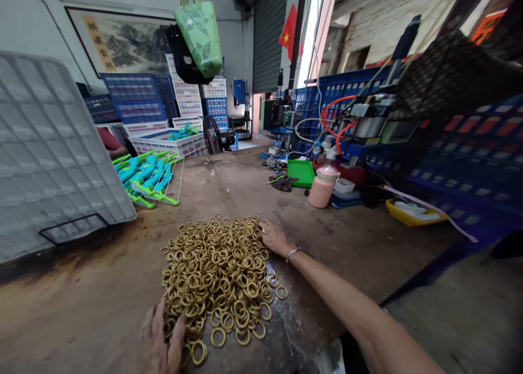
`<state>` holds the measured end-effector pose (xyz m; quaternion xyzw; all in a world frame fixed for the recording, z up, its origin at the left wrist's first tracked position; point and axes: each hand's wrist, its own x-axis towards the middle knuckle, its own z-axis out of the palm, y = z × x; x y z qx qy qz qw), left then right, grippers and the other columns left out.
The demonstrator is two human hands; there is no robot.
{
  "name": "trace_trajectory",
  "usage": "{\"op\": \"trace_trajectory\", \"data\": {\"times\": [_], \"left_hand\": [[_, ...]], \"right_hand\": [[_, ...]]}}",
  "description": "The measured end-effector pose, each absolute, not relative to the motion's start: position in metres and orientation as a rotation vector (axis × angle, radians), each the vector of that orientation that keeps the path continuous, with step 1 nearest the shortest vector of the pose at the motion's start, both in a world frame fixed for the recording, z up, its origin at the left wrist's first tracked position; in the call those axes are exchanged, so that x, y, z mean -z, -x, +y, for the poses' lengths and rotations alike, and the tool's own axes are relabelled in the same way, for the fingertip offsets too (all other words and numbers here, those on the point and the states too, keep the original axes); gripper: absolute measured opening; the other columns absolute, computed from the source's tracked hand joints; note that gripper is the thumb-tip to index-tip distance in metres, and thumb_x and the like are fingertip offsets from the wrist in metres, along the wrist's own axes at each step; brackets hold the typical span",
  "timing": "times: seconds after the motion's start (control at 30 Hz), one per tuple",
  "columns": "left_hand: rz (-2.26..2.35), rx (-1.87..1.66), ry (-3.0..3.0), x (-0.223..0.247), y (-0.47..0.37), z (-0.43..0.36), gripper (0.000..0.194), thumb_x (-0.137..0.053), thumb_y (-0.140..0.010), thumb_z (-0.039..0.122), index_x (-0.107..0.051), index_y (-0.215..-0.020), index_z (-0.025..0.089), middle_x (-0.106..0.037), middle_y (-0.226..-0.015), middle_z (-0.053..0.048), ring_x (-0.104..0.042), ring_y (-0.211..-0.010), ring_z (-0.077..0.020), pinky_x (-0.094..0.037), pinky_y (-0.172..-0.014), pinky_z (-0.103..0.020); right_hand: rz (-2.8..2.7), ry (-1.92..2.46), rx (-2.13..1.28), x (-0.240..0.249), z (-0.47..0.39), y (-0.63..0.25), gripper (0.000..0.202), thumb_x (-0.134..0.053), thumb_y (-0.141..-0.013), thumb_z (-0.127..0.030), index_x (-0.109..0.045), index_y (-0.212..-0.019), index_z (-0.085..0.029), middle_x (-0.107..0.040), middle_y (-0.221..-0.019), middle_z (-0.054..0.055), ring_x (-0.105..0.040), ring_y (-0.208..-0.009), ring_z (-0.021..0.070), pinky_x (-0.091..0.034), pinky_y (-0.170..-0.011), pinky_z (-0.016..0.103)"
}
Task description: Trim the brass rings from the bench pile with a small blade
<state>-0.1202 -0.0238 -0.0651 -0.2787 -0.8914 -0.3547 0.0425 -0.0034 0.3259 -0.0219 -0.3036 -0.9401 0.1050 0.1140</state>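
A broad heap of brass-coloured metal rings (220,265) lies on the brown tabletop, with loose rings scattered along its near and right edges. My left hand (160,338) rests at the heap's near left edge, thumb and fingers apart, with rings between and beside them. At the far right edge, my right hand (276,238) lies against the rings, fingers stretched forward; some fingertips are hard to make out. A bracelet (292,253) circles that wrist. Neither hand visibly grips a ring.
On the left stand a grey padded panel (53,151) and a stack of turquoise and lime-green plastic pieces (153,175). A pink bottle (323,186), green tray (301,172) and yellow tray (414,213) sit to the right. Green bag (200,36) hangs overhead. Another person's arm (111,141) shows behind the panel.
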Motion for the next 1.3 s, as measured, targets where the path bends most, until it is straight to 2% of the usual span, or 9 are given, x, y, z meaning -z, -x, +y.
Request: {"op": "trace_trajectory", "data": {"times": [0.2, 0.3, 0.47, 0.63, 0.77, 0.93, 1.03, 1.2, 1.3], "left_hand": [[-2.71, 1.058, 0.927, 0.072, 0.114, -0.014, 0.064, -0.041, -0.076, 0.052, -0.044, -0.122, 0.009, -0.042, -0.13, -0.02, -0.035, -0.125, -0.0308, -0.031, -0.102, -0.05], [-2.69, 1.057, 0.921, 0.073, 0.11, -0.014, 0.06, -0.041, -0.077, 0.051, -0.045, -0.122, 0.012, -0.044, -0.129, -0.018, -0.037, -0.124, -0.0301, -0.032, -0.101, -0.05], [-2.588, 1.023, 0.981, 0.07, 0.103, -0.011, 0.055, -0.044, -0.078, 0.047, -0.044, -0.123, 0.016, -0.047, -0.126, -0.015, -0.037, -0.122, -0.031, -0.032, -0.1, -0.052], [-2.572, 0.908, 1.01, 0.061, 0.097, -0.007, 0.055, -0.045, -0.078, 0.045, -0.042, -0.125, 0.017, -0.042, -0.13, -0.017, -0.036, -0.123, -0.0316, -0.033, -0.097, -0.052], [-2.657, 0.769, 0.997, 0.049, 0.092, 0.002, 0.057, -0.042, -0.08, 0.045, -0.043, -0.125, 0.01, -0.04, -0.13, -0.021, -0.034, -0.123, -0.0337, -0.032, -0.096, -0.052], [-2.682, 0.788, 0.849, 0.034, 0.085, 0.019, 0.052, -0.042, -0.081, 0.045, -0.048, -0.121, 0.012, -0.042, -0.129, -0.019, -0.033, -0.123, -0.0333, -0.028, -0.097, -0.051], [-2.716, 0.824, 0.748, 0.027, 0.081, 0.027, 0.052, -0.042, -0.082, 0.044, -0.048, -0.122, 0.012, -0.04, -0.131, -0.02, -0.031, -0.124, -0.0347, -0.027, -0.097, -0.053], [-2.691, 0.931, 0.693, 0.026, 0.08, 0.031, 0.054, -0.041, -0.083, 0.045, -0.045, -0.124, 0.011, -0.038, -0.132, -0.022, -0.03, -0.125, -0.0351, -0.024, -0.098, -0.054], [-2.595, 1.069, 0.692, 0.029, 0.083, 0.03, 0.055, -0.041, -0.082, 0.046, -0.044, -0.126, 0.013, -0.042, -0.13, -0.019, -0.033, -0.123, -0.0325, -0.025, -0.099, -0.051]], "right_hand": [[-2.834, 0.421, -0.396, 0.016, 0.308, 0.002, 0.018, -0.045, -0.085, -0.027, -0.062, -0.087, -0.021, -0.061, -0.088, 0.002, -0.053, -0.08, 0.0121, -0.037, -0.073, 0.02], [-2.748, 0.679, -0.352, 0.011, 0.325, 0.014, 0.021, -0.042, -0.086, -0.028, -0.062, -0.085, -0.022, -0.062, -0.089, 0.002, -0.054, -0.084, 0.0117, -0.037, -0.075, 0.019], [-2.667, 1.02, -0.294, 0.013, 0.354, 0.04, 0.032, -0.035, -0.088, -0.031, -0.056, -0.109, -0.018, -0.06, -0.099, 0.01, -0.056, -0.084, 0.0177, -0.039, -0.069, 0.025], [-2.806, 0.934, -0.341, 0.016, 0.339, 0.049, 0.027, -0.04, -0.085, -0.029, -0.061, -0.102, -0.025, -0.064, -0.095, 0.004, -0.057, -0.082, 0.0159, -0.039, -0.068, 0.021], [-2.897, 0.795, -0.384, 0.007, 0.314, 0.045, 0.027, -0.041, -0.085, -0.027, -0.06, -0.103, -0.025, -0.064, -0.097, 0.003, -0.055, -0.087, 0.0153, -0.038, -0.073, 0.02], [-2.783, 0.616, -0.415, -0.013, 0.299, 0.016, 0.03, -0.04, -0.085, -0.024, -0.056, -0.11, -0.022, -0.059, -0.106, 0.005, -0.053, -0.092, 0.0144, -0.037, -0.079, 0.022], [-2.627, 0.683, -0.506, -0.013, 0.29, -0.019, 0.027, -0.036, -0.087, -0.023, -0.059, -0.1, -0.018, -0.061, -0.095, 0.005, -0.054, -0.086, 0.0137, -0.039, -0.077, 0.022], [-2.626, 0.956, -0.597, 0.007, 0.25, -0.087, 0.023, -0.036, -0.087, -0.028, -0.057, -0.088, -0.019, -0.061, -0.077, 0.001, -0.054, -0.068, 0.0126, -0.039, -0.063, 0.021], [-2.744, 0.945, -0.429, 0.014, 0.218, -0.112, 0.022, -0.042, -0.086, -0.035, -0.055, -0.094, -0.019, -0.061, -0.091, 0.005, -0.056, -0.082, 0.0161, -0.038, -0.069, 0.024]]}}
